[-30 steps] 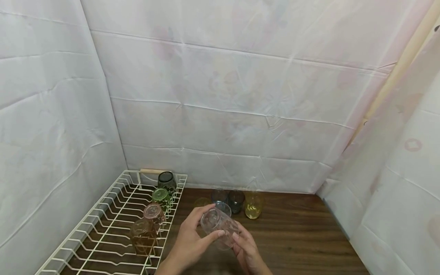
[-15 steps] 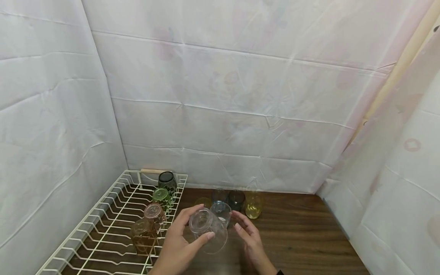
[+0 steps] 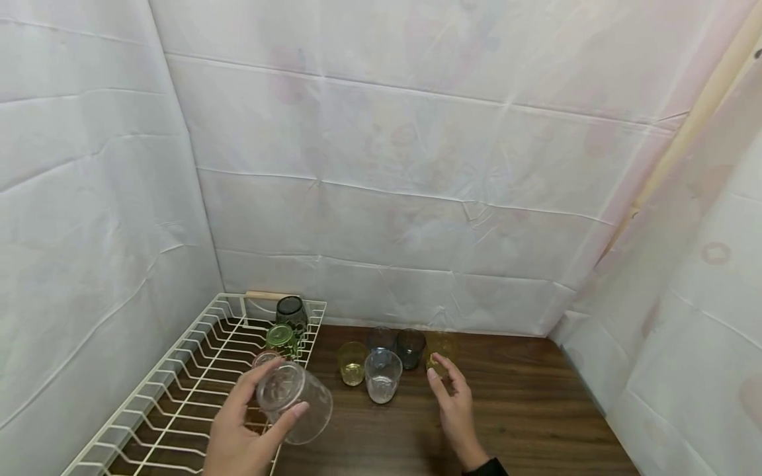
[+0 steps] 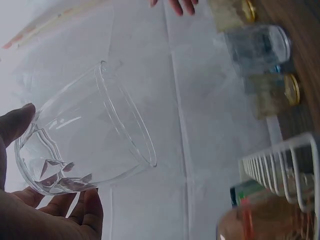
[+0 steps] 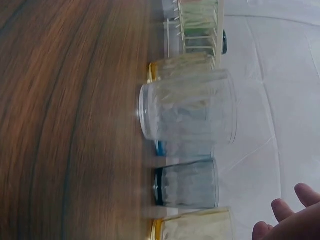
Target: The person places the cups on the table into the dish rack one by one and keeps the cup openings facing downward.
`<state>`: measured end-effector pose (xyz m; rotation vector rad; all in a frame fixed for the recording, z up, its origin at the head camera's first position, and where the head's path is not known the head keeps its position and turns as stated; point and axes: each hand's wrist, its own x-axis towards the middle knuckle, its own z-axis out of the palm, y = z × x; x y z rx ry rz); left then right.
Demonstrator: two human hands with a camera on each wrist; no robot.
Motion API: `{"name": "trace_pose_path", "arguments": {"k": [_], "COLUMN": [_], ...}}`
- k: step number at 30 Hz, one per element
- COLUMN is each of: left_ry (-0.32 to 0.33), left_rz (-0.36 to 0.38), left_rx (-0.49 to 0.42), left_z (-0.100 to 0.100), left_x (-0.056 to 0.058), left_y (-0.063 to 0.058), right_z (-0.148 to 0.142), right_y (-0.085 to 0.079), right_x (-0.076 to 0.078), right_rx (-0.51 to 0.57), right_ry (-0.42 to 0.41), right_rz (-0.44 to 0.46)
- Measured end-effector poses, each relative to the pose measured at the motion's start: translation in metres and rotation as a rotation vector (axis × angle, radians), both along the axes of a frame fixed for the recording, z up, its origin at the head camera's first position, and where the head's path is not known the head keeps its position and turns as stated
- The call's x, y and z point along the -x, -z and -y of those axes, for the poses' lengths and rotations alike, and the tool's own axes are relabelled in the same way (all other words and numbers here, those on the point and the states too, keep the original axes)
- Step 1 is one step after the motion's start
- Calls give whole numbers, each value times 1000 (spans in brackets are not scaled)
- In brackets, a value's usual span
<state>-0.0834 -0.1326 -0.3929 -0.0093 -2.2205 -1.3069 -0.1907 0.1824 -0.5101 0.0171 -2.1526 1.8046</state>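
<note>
Clear glass, head view, seven o'clock, tilted, gripped in left hand; right hand at five, half spread, holding nothing | left wrist: glass at nine, thumb and fingers round base | right wrist: fingertips at four

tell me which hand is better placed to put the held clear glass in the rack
Probably the left hand: it grips the clear glass near the white rack, while the right hand is empty and farther from the rack.
</note>
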Motion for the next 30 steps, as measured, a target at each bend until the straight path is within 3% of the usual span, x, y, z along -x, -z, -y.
{"name": "trace_pose_path", "arguments": {"k": [9, 13, 22, 30], "left_ry": [-247, -311, -364, -384], "left_rz": [-14, -14, 78, 157], "left_rx": [-94, -103, -95, -84], "left_z": [35, 47, 61, 66], "left_x": [-14, -15, -14, -6], "left_y": [6, 15, 41, 54], "right_z": [-9, -14, -19, -20], "right_y": [6, 8, 6, 5], "right_x": [12, 17, 17, 17], "right_rx": [-83, -76, 4, 36], "right_ry": [94, 129, 122, 148], "right_rz": [20, 10, 84, 73]}}
